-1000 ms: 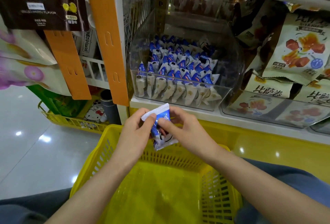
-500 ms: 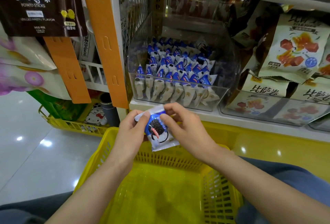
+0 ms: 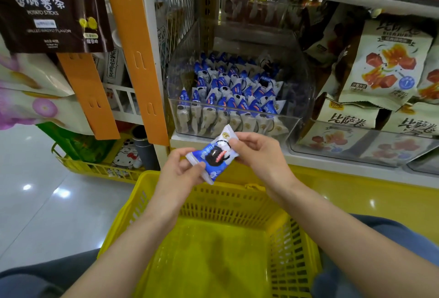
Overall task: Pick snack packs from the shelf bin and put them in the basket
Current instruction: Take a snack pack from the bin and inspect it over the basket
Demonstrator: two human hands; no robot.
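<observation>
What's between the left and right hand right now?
In the head view, one blue-and-white snack pack, pinched at each end by the left hand and right hand, above the far rim of the yellow basket.

The pack I hold is thin, glossy plastic film, crinkled and catching light. The bin beyond it is clear, smooth hard plastic with reflections on its walls. My near basket is yellow moulded plastic with a dull sheen. At left the floor is polished, mirror-glossy. The mesh looks like coated metal wire. The bags at right look matt.
</observation>
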